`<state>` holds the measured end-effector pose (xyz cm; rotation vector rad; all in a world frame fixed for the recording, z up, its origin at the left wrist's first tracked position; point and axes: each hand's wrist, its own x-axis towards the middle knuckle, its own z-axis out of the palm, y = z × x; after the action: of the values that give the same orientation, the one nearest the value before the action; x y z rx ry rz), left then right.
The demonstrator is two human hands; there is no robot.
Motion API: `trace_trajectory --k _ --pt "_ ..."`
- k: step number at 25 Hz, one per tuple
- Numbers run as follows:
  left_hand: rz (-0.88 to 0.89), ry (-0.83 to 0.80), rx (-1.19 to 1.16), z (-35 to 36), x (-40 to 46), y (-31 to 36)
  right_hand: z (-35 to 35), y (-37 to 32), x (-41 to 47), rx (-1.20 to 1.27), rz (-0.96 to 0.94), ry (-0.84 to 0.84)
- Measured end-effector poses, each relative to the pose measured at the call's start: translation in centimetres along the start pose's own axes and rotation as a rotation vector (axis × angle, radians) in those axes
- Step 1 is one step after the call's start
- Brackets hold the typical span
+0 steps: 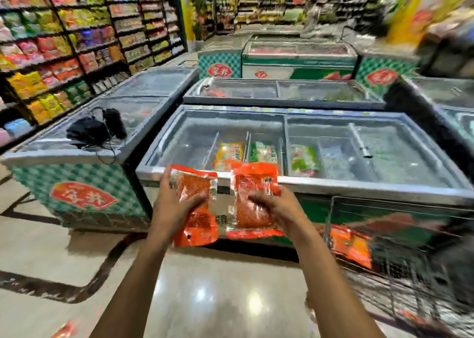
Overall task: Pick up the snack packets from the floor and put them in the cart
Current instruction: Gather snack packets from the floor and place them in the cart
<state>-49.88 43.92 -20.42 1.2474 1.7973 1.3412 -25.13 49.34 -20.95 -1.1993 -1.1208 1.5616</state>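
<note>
You're standing with the cart (400,255) just right of your hands, blurred, orange packets already lying inside. Slick film could be slipping during the swing over its rim. Left hand (174,204) is clamping the left packet (197,204); right hand (277,207) is clamping the right packet (254,196), both held left of the cart.

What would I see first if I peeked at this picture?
Right in the middle, two hands each hold up a bright orange snack packet: the left hand has one packet, the right hand the other packet. Behind them sits a big glass-topped freezer. A wire cart at lower right already holds more orange packets.
</note>
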Motion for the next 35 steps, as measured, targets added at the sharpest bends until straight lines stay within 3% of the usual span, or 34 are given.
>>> trace_trajectory --k 8,19,27,35 --pt "0.122 -0.396 -0.001 25.7 0.2 5.9 -25.5 -0.4 0.1 0.058 0.006 0.304" --pt "0.089 -0.653 0.075 61.9 5.0 3.4 -56.0 6.9 10.9 -0.009 0.107 0.592" --pt "-0.062 -0.812 0.139 83.2 1.2 -8.2 -72.4 21.7 16.6 0.034 0.292 0.653" --pt "-0.156 -0.788 0.204 98.2 -0.9 -23.9 -82.5 42.5 23.1 0.108 0.54 0.669"
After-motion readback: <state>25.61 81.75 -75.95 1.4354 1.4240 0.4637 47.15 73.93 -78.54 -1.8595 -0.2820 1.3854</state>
